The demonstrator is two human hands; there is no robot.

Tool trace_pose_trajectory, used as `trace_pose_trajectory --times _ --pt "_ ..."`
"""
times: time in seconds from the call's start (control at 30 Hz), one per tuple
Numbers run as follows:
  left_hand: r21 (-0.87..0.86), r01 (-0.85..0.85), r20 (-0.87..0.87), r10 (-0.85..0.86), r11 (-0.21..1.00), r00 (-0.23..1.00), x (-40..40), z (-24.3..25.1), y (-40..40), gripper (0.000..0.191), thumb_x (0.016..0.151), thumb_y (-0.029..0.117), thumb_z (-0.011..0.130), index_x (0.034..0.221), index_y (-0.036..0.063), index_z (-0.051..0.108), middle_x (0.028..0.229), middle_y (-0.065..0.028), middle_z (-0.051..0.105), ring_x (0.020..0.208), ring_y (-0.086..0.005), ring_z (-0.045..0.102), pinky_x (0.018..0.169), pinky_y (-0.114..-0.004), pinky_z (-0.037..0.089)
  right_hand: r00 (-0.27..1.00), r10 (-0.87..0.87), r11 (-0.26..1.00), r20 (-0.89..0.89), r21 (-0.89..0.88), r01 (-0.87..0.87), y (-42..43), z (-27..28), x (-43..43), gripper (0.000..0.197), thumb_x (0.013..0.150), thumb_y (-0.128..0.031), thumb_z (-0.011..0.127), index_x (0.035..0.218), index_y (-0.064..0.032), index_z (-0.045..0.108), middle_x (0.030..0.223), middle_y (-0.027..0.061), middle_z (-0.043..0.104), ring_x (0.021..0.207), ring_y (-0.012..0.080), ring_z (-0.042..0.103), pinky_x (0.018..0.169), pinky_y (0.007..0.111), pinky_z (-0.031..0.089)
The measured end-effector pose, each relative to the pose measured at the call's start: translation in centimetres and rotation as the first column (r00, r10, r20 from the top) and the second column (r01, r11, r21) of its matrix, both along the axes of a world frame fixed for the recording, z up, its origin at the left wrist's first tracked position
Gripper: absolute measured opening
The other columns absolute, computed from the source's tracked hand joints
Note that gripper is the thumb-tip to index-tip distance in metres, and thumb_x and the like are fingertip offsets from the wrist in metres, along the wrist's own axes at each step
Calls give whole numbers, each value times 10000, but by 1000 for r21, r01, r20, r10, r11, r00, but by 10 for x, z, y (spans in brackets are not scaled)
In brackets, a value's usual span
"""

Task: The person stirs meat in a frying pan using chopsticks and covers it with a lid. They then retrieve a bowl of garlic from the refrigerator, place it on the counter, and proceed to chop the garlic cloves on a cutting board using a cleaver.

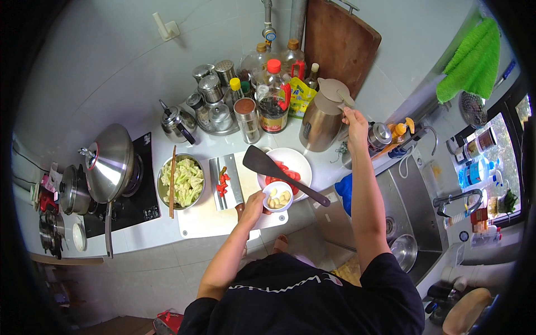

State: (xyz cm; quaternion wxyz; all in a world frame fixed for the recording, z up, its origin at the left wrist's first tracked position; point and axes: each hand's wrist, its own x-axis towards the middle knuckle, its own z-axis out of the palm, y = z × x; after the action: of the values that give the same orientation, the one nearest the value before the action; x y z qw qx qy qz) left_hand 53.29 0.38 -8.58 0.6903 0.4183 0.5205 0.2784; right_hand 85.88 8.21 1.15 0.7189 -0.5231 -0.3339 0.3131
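My left hand [253,208] grips a small white bowl [278,207] with several peeled garlic cloves [279,199] in it. The bowl is in front of a white plate [304,161] of sliced red vegetable pieces [286,169], and a dark spatula [289,178] lies across that plate. With my right hand [355,121] I hold the handle of a bronze-coloured thermos jug [321,121] at the back of the counter. A cleaver [231,176] carrying chopped red pepper [223,186] lies on the white cutting board [201,226], left of my left hand.
A metal bowl of cauliflower [184,180] with chopsticks [172,184] across it stands left of the board. Beyond it, a lidded wok [111,163] sits on the black hob [142,176]. Seasoning jars [210,88] and a red-capped bottle [274,98] line the back. At right is a steel sink [412,192].
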Motion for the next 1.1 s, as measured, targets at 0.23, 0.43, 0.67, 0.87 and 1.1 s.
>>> trace_pose_trajectory --times 0.23,0.43,0.67,0.87,1.1 --pt "13 67 21 -67 998 998 18 6 9 317 886 236 373 884 -29 547 701 -82 565 538 -133 551 477 -238 459 997 -82 997 2 -8 82 11 0 1 183 821 -213 615 802 -32 592 719 -24 531 661 70 426 633 206 348" --pt "11 85 7 -85 996 996 34 3 19 323 885 239 373 892 -33 547 704 -86 570 552 -139 565 491 -236 467 996 -83 996 36 -17 84 11 -3 11 201 828 -225 607 810 -26 588 743 -19 544 677 74 443 649 211 363" --pt "-7 109 22 -109 994 994 46 -9 24 344 882 262 375 915 -35 545 727 -99 583 576 -145 587 511 -238 494 993 -52 997 108 -48 58 1 2 10 225 839 -235 591 835 -10 580 760 -5 541 688 80 451 661 220 373" --pt "14 87 69 -87 996 994 52 -9 29 340 893 252 364 975 -26 541 765 -91 592 584 -142 596 513 -227 497 931 -142 956 336 -197 217 -13 12 -4 310 845 -230 569 1003 36 549 951 119 584 910 197 535 834 309 398" --pt "22 -24 61 23 999 998 14 1 17 335 877 208 333 1045 -11 523 838 -92 579 612 -123 571 518 -221 499 477 -189 972 858 93 217 -78 -26 -70 313 751 -82 612 1051 -16 550 1121 169 513 1054 335 459 900 385 365"
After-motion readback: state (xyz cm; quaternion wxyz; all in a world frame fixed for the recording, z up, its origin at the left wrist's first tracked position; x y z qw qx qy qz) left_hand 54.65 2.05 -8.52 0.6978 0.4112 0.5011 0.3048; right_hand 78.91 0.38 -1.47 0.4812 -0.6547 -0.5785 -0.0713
